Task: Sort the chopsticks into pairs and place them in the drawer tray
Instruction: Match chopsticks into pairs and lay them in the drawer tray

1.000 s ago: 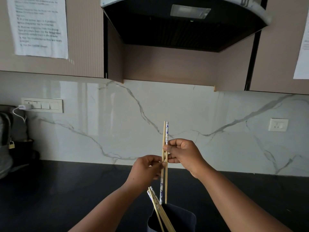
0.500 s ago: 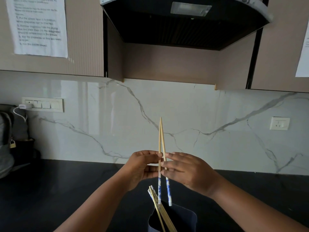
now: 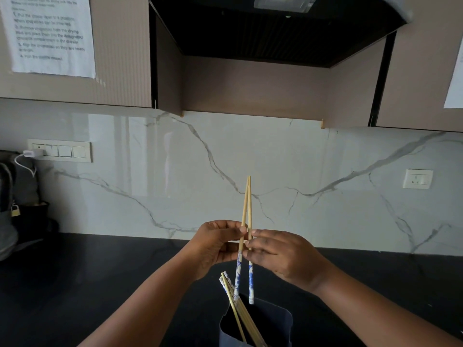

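Two bamboo chopsticks (image 3: 246,204) with blue-and-white patterned ends stand nearly upright, thin tips touching at the top, patterned ends down. My left hand (image 3: 215,244) pinches the left stick at its middle. My right hand (image 3: 280,254) pinches the right stick from the other side. Below them several more chopsticks (image 3: 238,311) lean out of a dark blue holder (image 3: 273,324) at the bottom edge. No drawer tray is in view.
A black countertop (image 3: 100,284) runs under my arms, backed by a white marble wall. A dark bag with a padlock (image 3: 15,211) sits at the far left below a switch panel with a charger. A range hood (image 3: 275,26) hangs overhead.
One stick has been turned end for end, so both patterned ends now point down. The sticks' lower ends have come closer together and my hands sit slightly lower.
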`<act>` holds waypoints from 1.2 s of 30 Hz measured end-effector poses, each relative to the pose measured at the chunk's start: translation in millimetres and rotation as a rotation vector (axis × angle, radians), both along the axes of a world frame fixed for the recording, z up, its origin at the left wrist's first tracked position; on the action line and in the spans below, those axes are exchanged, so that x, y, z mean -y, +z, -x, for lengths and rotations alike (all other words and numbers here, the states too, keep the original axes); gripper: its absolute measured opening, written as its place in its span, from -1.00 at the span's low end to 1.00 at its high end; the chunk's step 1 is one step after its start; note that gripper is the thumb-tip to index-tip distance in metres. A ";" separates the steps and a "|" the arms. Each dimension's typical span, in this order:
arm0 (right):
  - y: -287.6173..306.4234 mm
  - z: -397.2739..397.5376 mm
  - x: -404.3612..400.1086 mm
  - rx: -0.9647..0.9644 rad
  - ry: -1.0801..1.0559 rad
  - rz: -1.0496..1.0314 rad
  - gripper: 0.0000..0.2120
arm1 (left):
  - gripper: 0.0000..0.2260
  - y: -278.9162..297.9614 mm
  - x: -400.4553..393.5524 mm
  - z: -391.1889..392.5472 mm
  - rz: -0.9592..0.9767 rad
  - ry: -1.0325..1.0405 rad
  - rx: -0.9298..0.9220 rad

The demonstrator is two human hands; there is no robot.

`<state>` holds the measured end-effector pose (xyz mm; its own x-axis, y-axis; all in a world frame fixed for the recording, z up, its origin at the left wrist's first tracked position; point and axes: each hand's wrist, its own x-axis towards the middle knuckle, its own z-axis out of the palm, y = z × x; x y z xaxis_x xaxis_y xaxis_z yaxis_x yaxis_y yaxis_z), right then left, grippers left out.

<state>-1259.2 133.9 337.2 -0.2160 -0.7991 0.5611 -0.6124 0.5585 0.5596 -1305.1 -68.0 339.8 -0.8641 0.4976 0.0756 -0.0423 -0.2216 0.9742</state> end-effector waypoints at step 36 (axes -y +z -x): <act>6.7 9.9 32.1 1.312 -0.070 1.491 -0.93 | -0.90 -20.6 -15.6 -5.4 0.283 0.102 -0.187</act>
<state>-1269.1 101.9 343.9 -0.9829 0.0942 0.1579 -0.1471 0.1126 -0.9827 -1299.7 -52.4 319.2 -0.8947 0.4333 0.1085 0.1511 0.0648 0.9864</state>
